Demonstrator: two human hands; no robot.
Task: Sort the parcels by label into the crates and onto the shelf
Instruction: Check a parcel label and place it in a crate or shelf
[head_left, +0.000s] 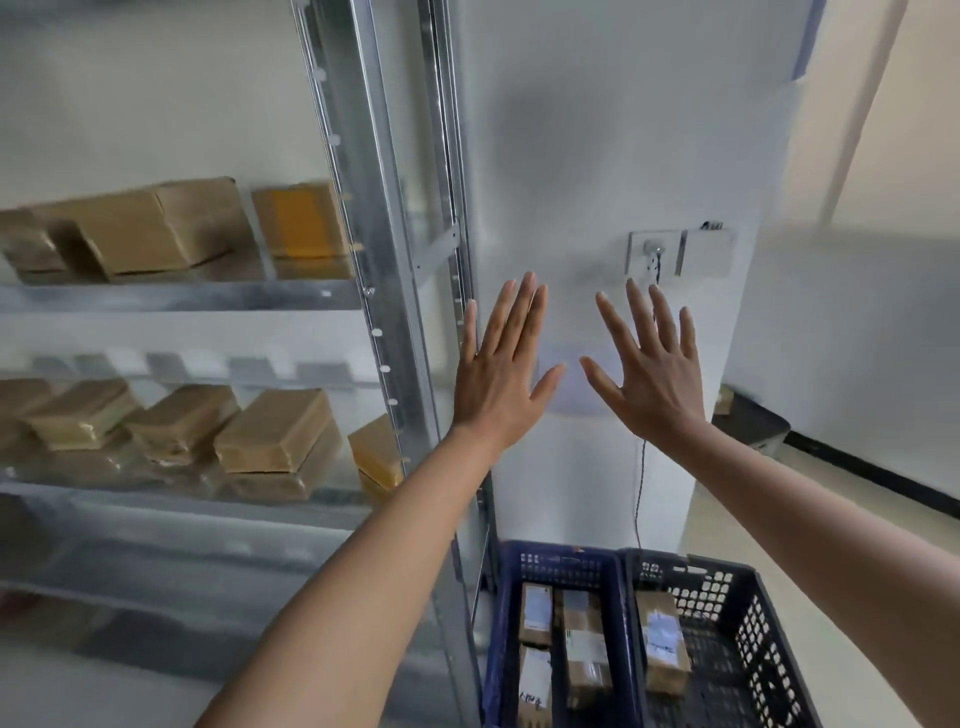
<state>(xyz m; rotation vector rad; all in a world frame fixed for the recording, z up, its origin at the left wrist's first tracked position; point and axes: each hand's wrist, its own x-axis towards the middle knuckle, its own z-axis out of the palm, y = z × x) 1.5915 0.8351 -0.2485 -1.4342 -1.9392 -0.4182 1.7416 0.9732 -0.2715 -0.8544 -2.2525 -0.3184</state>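
Both hands raised in front of the white wall, backs to camera, holding nothing: left hand (498, 374) with fingers straight and close together, right hand (652, 374) with fingers straight and spread. Metal shelf (176, 296) on the left, brown parcels (270, 431) on two levels, blurred. Blue crate (506, 613) and black crate (753, 623) side by side on the floor, touching: four parcels in blue, one parcel (662, 642) in black. Wall socket (655, 252) just above the right fingertips.
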